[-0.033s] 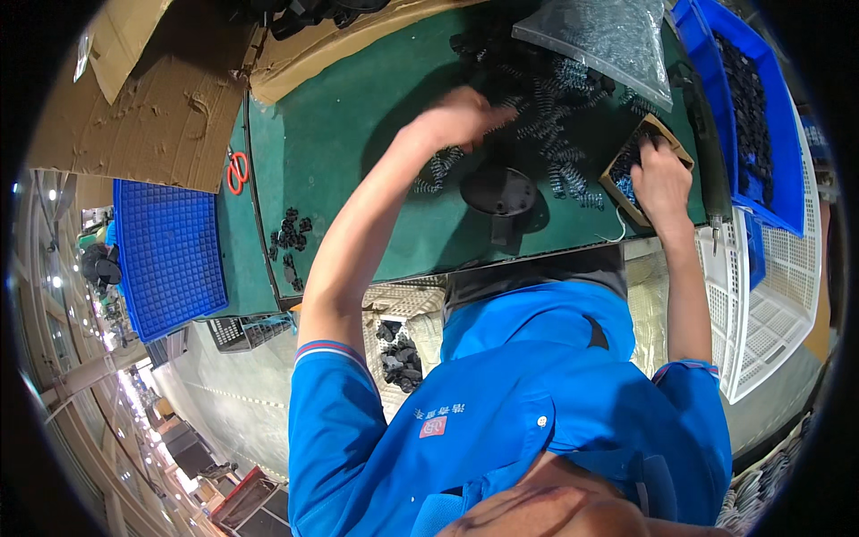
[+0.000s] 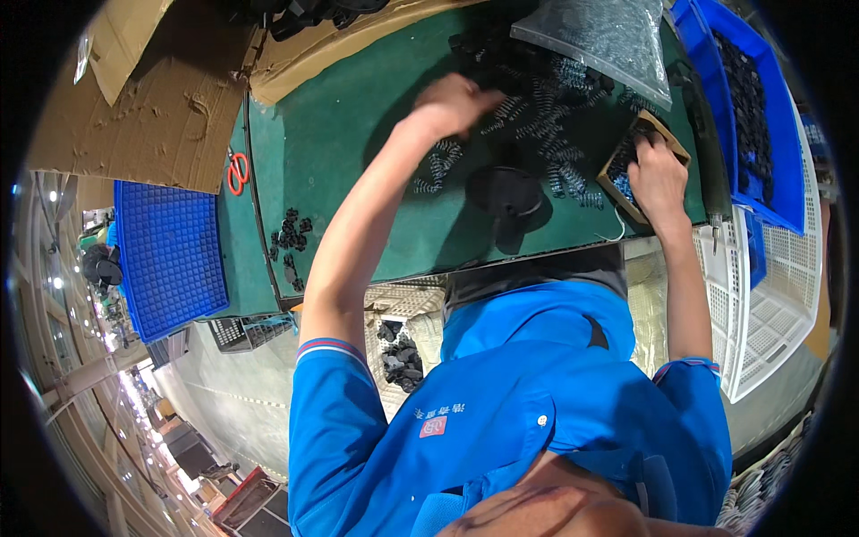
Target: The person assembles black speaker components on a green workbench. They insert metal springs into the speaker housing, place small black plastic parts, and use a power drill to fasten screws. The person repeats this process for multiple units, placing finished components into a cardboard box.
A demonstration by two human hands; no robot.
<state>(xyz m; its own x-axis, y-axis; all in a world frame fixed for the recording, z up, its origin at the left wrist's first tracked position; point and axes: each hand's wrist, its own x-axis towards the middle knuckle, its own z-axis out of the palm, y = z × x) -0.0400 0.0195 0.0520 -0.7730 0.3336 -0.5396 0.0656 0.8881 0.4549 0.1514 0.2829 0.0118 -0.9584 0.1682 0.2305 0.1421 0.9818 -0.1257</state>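
My left hand (image 2: 452,106) hovers over the green tabletop (image 2: 358,224) at the left edge of loose metal springs (image 2: 559,148). Its fingers look pinched together, slightly blurred; whatever they hold is too small to make out. My right hand (image 2: 659,179) reaches into a small cardboard box (image 2: 624,199) of small dark parts at the right, its fingertips hidden inside. Between the hands, near the front edge, stands a black piece with a rounded top (image 2: 510,192). More springs (image 2: 437,168) lie below my left hand.
A clear plastic bag of springs (image 2: 599,45) lies at the back. On the right are a blue bin of black parts (image 2: 783,143) and a dark power screwdriver (image 2: 711,170). Red-handled scissors (image 2: 237,174), small black parts (image 2: 291,234) and a blue tray (image 2: 170,259) are on the left.
My left hand has shifted slightly left and back. The black piece between the hands looks turned, showing a different side. My right hand stays in the box, moved very little.
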